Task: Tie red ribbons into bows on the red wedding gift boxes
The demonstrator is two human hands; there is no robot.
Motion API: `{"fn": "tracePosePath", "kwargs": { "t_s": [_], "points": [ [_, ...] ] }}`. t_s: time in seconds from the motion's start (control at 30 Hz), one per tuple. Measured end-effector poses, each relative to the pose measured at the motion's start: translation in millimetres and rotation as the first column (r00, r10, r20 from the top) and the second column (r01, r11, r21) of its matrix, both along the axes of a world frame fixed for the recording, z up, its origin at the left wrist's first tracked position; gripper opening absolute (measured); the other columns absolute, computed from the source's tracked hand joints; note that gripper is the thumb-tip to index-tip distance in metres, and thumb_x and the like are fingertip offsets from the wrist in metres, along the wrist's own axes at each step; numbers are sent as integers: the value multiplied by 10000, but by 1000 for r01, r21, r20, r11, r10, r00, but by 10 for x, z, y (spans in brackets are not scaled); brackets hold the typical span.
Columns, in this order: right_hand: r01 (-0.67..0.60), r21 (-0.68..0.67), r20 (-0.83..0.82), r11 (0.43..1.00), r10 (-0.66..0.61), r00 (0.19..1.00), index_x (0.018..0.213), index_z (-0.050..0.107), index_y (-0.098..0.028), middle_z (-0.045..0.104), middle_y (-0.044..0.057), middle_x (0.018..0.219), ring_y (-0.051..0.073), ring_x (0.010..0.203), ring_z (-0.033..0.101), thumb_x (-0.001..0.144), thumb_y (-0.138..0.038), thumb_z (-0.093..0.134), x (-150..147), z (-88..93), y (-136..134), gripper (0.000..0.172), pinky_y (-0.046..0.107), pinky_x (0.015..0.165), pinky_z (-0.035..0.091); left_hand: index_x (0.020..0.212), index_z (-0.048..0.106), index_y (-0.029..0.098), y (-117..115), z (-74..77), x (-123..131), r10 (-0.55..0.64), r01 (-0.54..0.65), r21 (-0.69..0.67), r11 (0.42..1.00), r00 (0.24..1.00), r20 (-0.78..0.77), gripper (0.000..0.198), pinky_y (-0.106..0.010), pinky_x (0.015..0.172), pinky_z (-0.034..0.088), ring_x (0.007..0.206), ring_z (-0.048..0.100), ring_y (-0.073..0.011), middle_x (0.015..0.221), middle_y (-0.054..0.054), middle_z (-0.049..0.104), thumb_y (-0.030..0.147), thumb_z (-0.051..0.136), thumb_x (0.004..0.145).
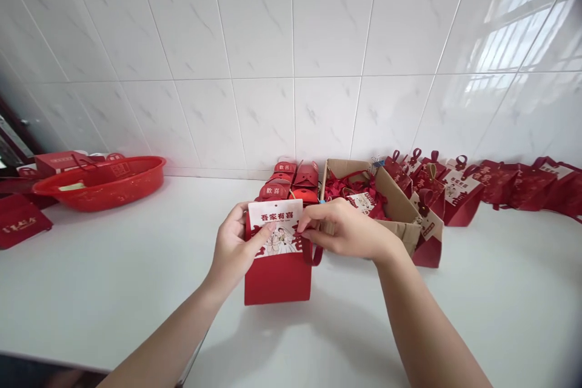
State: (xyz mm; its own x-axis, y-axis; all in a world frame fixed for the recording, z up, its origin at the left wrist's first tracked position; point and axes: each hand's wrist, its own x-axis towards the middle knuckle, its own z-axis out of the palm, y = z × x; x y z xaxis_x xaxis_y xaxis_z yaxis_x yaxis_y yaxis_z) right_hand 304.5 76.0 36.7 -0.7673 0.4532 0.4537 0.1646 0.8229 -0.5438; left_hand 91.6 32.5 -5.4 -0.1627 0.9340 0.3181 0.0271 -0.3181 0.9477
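Observation:
A small red gift bag (278, 276) with a white printed card on its front stands on the white counter (113, 279) in front of me. My left hand (236, 248) grips the bag's left side, thumb laid across the card. My right hand (348, 230) pinches the bag's upper right corner near its red ribbon handle (313, 253), fingers closed.
Behind the bag stand small red boxes (291, 182) and an open cardboard box (395, 206) holding red shredded paper. A row of finished red bags (459, 191) runs along the tiled wall to the right. At far left sit a red plastic basket (102, 185) and flat red packaging (20, 221).

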Motion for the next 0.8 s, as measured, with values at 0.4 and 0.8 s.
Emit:
{"fn": "tracePosePath", "kwargs": {
  "t_s": [0.4, 0.8],
  "points": [
    [-92, -213, 250, 973, 145, 957, 857, 668, -172, 683, -9, 785, 90, 674, 626, 759, -56, 540, -81, -80, 60, 199, 183, 619, 478, 908, 645, 265, 52, -194, -221, 13, -50, -81, 995, 913, -407, 349, -388, 782, 569, 1049, 611, -291, 1197, -80, 565, 349, 801, 608],
    [-159, -196, -139, 968, 133, 981, 875, 626, -173, 657, 27, 807, 124, 760, 624, 847, -160, 597, 144, 67, -80, 42, 265, 695, 530, 1141, 473, 305, -29, -388, -216, -58, 52, -34, 998, 979, -197, 526, -360, 741, 568, 877, 650, -224, 998, -40, 610, 289, 757, 698]
  ]
}}
